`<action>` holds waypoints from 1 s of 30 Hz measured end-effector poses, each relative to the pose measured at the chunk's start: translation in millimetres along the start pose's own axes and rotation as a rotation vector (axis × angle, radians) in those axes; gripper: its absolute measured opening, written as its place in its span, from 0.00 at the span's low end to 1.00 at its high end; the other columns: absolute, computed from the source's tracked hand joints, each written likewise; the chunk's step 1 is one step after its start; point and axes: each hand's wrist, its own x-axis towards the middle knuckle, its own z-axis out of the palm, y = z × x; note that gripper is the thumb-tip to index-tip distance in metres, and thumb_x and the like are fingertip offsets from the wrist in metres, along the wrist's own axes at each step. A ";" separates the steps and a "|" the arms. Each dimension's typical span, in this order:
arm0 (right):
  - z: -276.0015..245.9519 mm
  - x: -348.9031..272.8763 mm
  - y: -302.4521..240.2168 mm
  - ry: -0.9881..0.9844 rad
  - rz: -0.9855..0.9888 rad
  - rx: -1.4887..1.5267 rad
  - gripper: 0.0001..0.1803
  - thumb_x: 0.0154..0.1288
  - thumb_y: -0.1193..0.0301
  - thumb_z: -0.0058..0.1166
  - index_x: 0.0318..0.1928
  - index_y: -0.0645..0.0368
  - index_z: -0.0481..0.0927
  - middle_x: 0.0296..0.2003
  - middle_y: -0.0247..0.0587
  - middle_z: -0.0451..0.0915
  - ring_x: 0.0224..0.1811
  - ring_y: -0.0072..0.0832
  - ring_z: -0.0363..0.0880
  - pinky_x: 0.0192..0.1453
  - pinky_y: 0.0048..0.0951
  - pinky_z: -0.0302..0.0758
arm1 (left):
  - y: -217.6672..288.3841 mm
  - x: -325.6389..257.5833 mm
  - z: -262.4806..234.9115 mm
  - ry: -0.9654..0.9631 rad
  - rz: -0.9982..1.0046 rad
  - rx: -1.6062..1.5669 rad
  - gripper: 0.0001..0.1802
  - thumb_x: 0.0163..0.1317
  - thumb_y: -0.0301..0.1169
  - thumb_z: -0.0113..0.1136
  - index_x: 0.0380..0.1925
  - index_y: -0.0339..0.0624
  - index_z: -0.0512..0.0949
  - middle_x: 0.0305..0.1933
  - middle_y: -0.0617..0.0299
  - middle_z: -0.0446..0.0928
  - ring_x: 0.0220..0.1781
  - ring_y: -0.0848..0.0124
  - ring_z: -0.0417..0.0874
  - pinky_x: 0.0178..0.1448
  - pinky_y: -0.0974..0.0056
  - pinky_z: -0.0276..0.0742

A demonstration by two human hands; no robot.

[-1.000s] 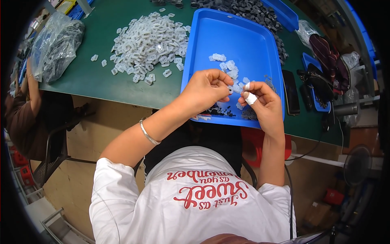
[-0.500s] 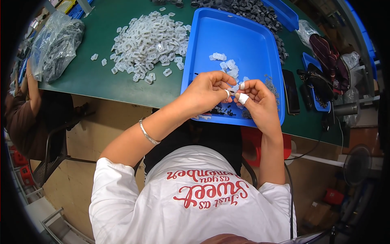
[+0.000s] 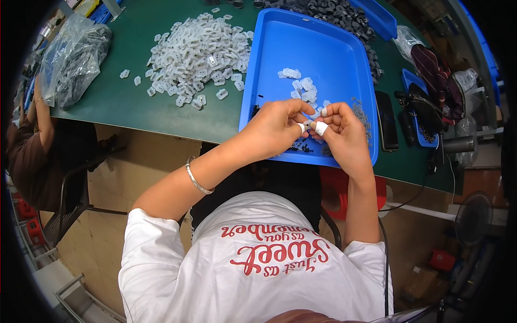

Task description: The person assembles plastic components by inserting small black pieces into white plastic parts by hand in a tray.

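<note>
Over the near part of a blue tray [image 3: 301,43], my left hand [image 3: 277,126] and my right hand [image 3: 344,132] meet fingertip to fingertip. Both are closed in a pinch around a small pale plastic part [image 3: 308,123], mostly covered by the fingers. White tape wraps several fingertips. Just beyond the hands lie loose translucent white plastic pieces [image 3: 307,89]. Tiny black parts [image 3: 301,146] lie by the tray's near edge, under the hands. Small grey bits [image 3: 360,113] are scattered along the tray's right side.
A large heap of white plastic pieces [image 3: 196,54] covers the green table [image 3: 129,102] left of the tray. Dark grey parts [image 3: 344,21] pile up behind it. A phone [image 3: 386,121] lies at right; a clear plastic bag [image 3: 75,59] sits far left, near a seated person [image 3: 32,151].
My left hand has shifted slightly, its wrist a little lower, uncovering black parts at the tray's left edge. The right hand stays nearly in place, and the fingertips remain together.
</note>
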 end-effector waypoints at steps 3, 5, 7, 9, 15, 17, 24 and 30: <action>5.6 -1.3 3.2 0.073 -0.125 -0.070 0.10 0.60 0.84 0.54 0.42 0.66 0.71 0.34 0.41 0.79 0.36 0.22 0.81 0.40 0.22 0.79 | 0.7 0.8 0.7 0.004 -0.032 -0.060 0.16 0.61 0.15 0.51 0.50 0.26 0.73 0.43 0.52 0.81 0.43 0.73 0.84 0.50 0.70 0.81; 10.1 -3.5 1.2 0.136 -0.229 -0.288 0.09 0.60 0.83 0.55 0.41 0.66 0.71 0.33 0.42 0.80 0.35 0.24 0.82 0.39 0.25 0.79 | -2.2 3.4 -0.7 0.015 -0.072 -0.157 0.16 0.61 0.15 0.50 0.51 0.25 0.73 0.43 0.51 0.81 0.42 0.72 0.84 0.50 0.69 0.81; 15.8 -5.9 -3.1 0.161 -0.274 -0.336 0.09 0.60 0.83 0.55 0.40 0.65 0.71 0.33 0.42 0.80 0.34 0.25 0.82 0.38 0.26 0.78 | -1.8 3.7 -2.0 0.018 -0.083 -0.188 0.16 0.61 0.15 0.50 0.50 0.25 0.73 0.43 0.51 0.81 0.42 0.72 0.84 0.50 0.69 0.81; 20.6 -7.0 -5.1 0.187 -0.320 -0.383 0.09 0.60 0.82 0.56 0.40 0.65 0.72 0.32 0.42 0.80 0.34 0.26 0.82 0.38 0.27 0.78 | -2.3 4.3 -3.1 0.021 -0.093 -0.219 0.16 0.61 0.15 0.50 0.50 0.24 0.73 0.43 0.51 0.81 0.42 0.72 0.84 0.50 0.69 0.81; 14.1 -3.4 1.8 0.159 -0.351 -0.273 0.05 0.62 0.82 0.54 0.39 0.65 0.76 0.33 0.42 0.81 0.35 0.25 0.82 0.40 0.24 0.77 | 0.1 6.3 -5.0 0.034 -0.120 -0.298 0.17 0.61 0.15 0.49 0.52 0.23 0.71 0.43 0.50 0.81 0.43 0.70 0.84 0.50 0.69 0.82; 10.8 -3.6 3.5 0.136 -0.240 -0.089 0.04 0.63 0.81 0.54 0.39 0.65 0.77 0.34 0.39 0.82 0.35 0.21 0.81 0.41 0.22 0.76 | 0.1 6.2 -4.5 0.034 -0.138 -0.331 0.18 0.61 0.15 0.48 0.53 0.22 0.70 0.44 0.49 0.80 0.43 0.69 0.84 0.50 0.69 0.82; 10.2 -3.4 2.5 0.126 -0.234 -0.088 0.05 0.63 0.81 0.54 0.39 0.65 0.77 0.34 0.37 0.81 0.35 0.18 0.79 0.41 0.21 0.76 | 0.8 6.5 -4.1 0.018 -0.151 -0.336 0.18 0.61 0.15 0.47 0.53 0.22 0.70 0.44 0.49 0.80 0.44 0.69 0.84 0.50 0.68 0.82; 9.8 -4.6 1.5 0.101 -0.236 -0.111 0.05 0.64 0.80 0.54 0.41 0.65 0.77 0.34 0.36 0.81 0.35 0.18 0.80 0.41 0.21 0.77 | 2.3 6.0 -4.5 0.021 -0.124 -0.288 0.16 0.61 0.18 0.52 0.50 0.24 0.73 0.41 0.53 0.81 0.41 0.71 0.84 0.48 0.69 0.81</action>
